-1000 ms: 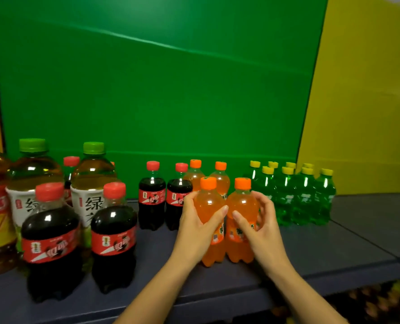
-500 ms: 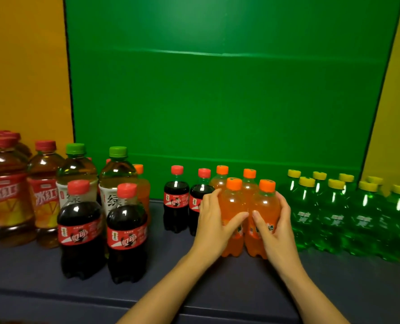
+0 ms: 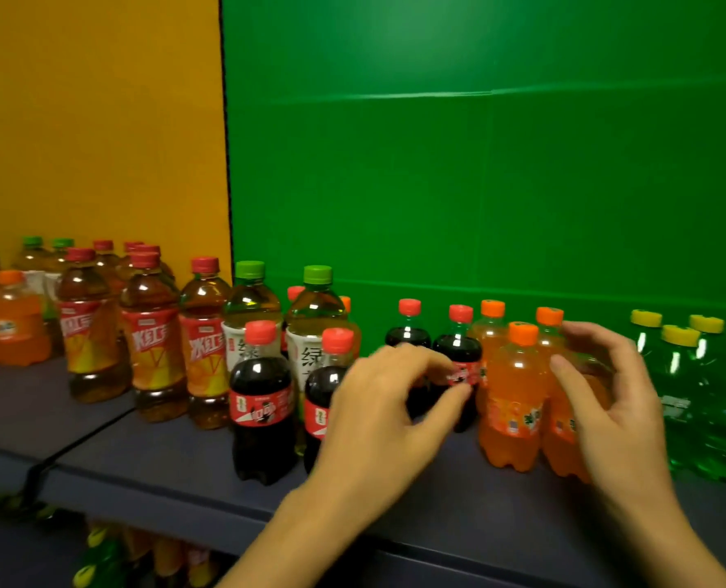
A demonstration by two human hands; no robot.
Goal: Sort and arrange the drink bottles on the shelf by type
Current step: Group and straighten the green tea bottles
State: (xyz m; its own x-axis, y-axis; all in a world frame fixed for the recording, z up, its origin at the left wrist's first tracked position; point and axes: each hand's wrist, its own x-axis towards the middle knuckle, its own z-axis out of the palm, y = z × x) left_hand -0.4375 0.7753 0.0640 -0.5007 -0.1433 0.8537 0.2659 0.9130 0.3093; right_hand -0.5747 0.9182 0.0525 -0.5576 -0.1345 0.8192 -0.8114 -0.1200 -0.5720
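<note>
Small orange soda bottles [image 3: 511, 401] with orange caps stand in a cluster on the dark shelf [image 3: 174, 468]. My right hand [image 3: 607, 388] hovers at their right side, fingers spread, off the bottles. My left hand [image 3: 391, 401] is open in front of two small cola bottles [image 3: 458, 354] behind it, fingers curled loosely and holding nothing. Two larger cola bottles [image 3: 261, 401] stand front left. Behind them are green tea bottles [image 3: 316, 320] and iced tea bottles [image 3: 153, 337]. Green soda bottles [image 3: 692, 375] with yellow caps stand at the right.
More orange soda [image 3: 8, 324] and mixed tea bottles crowd the far left of the shelf. An orange panel [image 3: 98, 120] and a green panel [image 3: 480, 163] form the back wall. A lower shelf holds more bottles [image 3: 110, 558]. The shelf's front edge runs just below my wrists.
Both hands have let go of the two front orange soda bottles. My left hand moved left in front of the small cola bottles. The view swung left, showing more tea bottles.
</note>
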